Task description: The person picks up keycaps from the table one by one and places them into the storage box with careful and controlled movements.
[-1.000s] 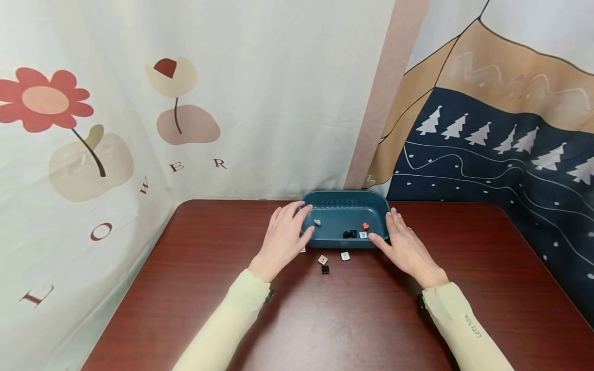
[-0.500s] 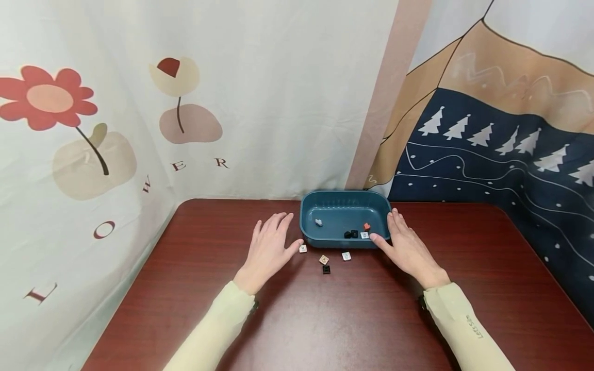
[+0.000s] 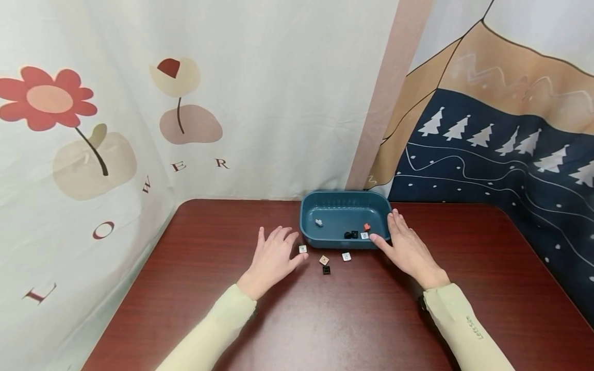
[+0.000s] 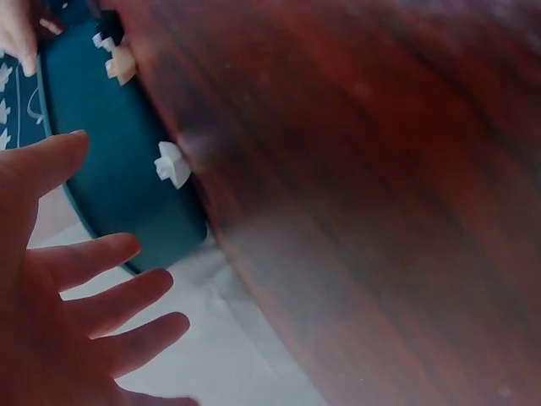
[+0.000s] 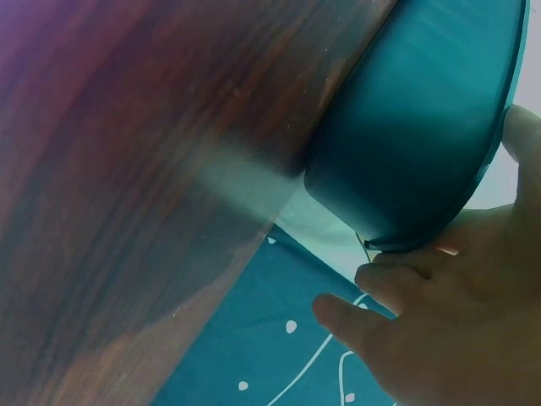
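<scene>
A blue oblong plastic tub (image 3: 331,244) is set far back on a reddish-brown wooden table (image 3: 352,330), before a white curtain (image 3: 278,103); five small multicoloured pieces (image 3: 355,234) are held inside, four white, beige and black squares (image 3: 324,260) strewn in front.

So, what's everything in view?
Rectangular wood-grain table: one, reddish brown, foreground.
Oblong plastic-looking tub: one, dark teal, table's far edge.
Small square pieces: four, two white, one beige, one black, before the tub.
Small pieces: five, two black, one white, one orange, one pale grey, inside the tub.
Printed fabric backdrop: count unclear, mainly white and navy, behind table.
Fabric sleeves: two, pale yellow-green, forearms.
Left hand: one, bare, beside leftmost white piece.
Right hand: one, bare, gripping tub's right end.
</scene>
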`<state>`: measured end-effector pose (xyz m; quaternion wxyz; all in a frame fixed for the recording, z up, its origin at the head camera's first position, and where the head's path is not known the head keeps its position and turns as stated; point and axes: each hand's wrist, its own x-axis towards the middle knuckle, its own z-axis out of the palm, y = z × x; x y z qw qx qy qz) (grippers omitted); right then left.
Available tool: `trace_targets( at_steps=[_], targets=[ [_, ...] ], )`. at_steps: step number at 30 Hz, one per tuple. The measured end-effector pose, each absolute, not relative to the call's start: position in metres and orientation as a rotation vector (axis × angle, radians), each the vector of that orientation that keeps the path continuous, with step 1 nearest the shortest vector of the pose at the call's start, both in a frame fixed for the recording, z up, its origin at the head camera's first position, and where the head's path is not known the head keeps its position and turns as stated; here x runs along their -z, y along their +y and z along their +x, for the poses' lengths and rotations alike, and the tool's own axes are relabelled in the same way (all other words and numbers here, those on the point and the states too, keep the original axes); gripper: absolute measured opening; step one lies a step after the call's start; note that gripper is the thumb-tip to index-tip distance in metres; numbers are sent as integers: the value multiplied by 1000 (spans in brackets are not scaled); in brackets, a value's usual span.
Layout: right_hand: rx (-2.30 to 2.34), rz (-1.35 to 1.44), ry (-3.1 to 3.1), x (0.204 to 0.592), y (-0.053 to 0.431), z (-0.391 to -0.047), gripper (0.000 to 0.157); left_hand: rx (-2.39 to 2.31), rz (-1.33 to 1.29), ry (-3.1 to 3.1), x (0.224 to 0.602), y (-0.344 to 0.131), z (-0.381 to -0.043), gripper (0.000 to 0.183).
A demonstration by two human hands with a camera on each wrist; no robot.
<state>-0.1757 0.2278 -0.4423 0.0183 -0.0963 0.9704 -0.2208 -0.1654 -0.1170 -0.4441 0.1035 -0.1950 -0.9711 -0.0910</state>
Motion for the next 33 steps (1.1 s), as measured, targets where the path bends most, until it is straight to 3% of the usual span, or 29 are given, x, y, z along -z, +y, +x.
trace_targets(
  at_steps=[19, 33],
  targets=[
    [694, -301, 3013, 442, 228, -176, 104, 153, -977, -2678, 457, -108, -171, 32],
    [687, -302, 3014, 442, 228, -176, 105, 200, -1052, -2738, 455, -108, -166, 11]
  ],
)
